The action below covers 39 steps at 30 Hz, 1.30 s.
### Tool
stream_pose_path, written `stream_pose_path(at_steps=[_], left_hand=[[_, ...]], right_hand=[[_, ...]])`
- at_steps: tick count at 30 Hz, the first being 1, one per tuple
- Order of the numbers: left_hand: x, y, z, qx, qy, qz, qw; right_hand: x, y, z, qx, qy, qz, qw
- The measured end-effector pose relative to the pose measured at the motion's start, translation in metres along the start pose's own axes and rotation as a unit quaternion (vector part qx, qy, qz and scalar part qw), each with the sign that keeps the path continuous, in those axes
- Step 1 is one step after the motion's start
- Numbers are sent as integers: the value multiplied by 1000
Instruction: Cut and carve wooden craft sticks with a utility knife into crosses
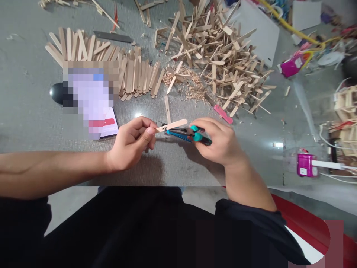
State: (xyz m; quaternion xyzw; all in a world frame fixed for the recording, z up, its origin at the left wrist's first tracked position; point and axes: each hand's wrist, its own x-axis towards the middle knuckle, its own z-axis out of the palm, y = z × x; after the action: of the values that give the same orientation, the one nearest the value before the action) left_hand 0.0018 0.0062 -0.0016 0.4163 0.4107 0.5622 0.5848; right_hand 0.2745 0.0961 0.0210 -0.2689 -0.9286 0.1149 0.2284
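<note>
Between thumb and fingers, my left hand (135,140) pinches one end of a wooden popsicle stick (178,123), which points to the right. My right hand (219,139) is wrapped round the teal-and-black handles of a pair of pliers (197,133). The pliers' jaws reach left to the stick near my left fingertips; whether they bite into it I cannot tell. Just below the pliers a blue cutter knife (179,136) shows, partly hidden. A second popsicle stick (167,108) with a small slot lies on the table beyond.
A row of loose sticks (136,70) and a large heap of crossed sticks (220,56) lie at the back, with wood shavings (195,87). A pink-handled knife (223,113) rests right of them. A phone (111,124) lies left. Magenta glue guns (306,165) sit at the right.
</note>
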Motion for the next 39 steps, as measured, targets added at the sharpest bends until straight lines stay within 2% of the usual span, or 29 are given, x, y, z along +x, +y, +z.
stream_pose_path(at_steps=[7, 15, 21, 26, 31, 39], left_hand=[[0, 2, 0, 22, -16, 0, 1000], [0, 4, 0, 32, -32, -2, 999], [0, 3, 0, 34, -42, 10, 998], [-1, 1, -1, 40, -47, 10, 998], [-1, 1, -3, 42, -67, 11, 997], [3, -1, -3, 27, -79, 18, 996]], right_hand=[[-1, -7, 2, 47, -9, 0, 999], [0, -12, -2, 40, -68, 84, 993], [2, -14, -1, 71, -58, 58, 994], [3, -14, -3, 87, -79, 60, 991], [6, -16, -11, 135, -146, 113, 973], [6, -26, -22, 215, -189, 178, 941]])
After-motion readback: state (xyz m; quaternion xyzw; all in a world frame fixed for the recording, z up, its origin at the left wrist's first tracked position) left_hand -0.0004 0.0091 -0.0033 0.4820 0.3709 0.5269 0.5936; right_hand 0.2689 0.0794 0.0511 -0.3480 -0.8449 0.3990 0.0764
